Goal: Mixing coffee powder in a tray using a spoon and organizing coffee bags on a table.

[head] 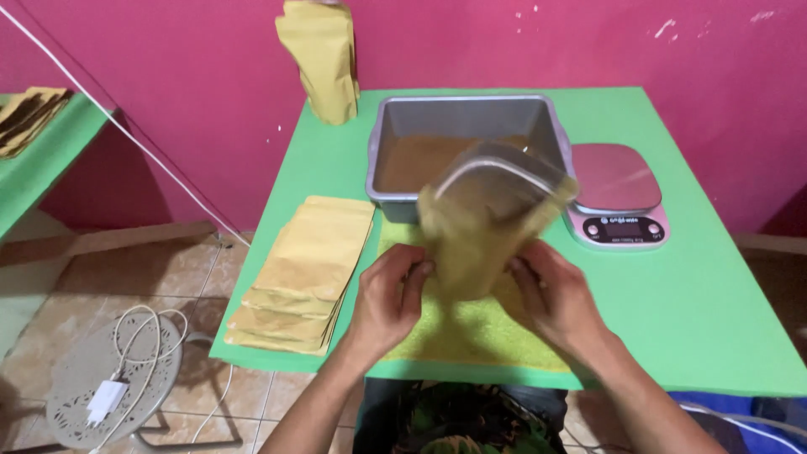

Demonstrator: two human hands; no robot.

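Both my hands hold one tan paper pouch [483, 223] over a yellow-green cloth [471, 332] on the green table [698, 294]. The pouch is blurred, tilted, with its mouth spread wide toward the far side. My left hand [388, 296] grips its lower left edge. Gripping the lower right edge is my right hand [555, 294]. Just behind the pouch stands a grey rectangular tub [395, 126] with brown powder [412, 160] in it.
A stack of flat tan pouches [307, 269] lies at the table's left. One filled pouch [324, 59] stands upright at the far edge by the pink wall. A kitchen scale [618, 193] sits right of the tub. A stool with a white charger and cable [109, 387] stands on the floor.
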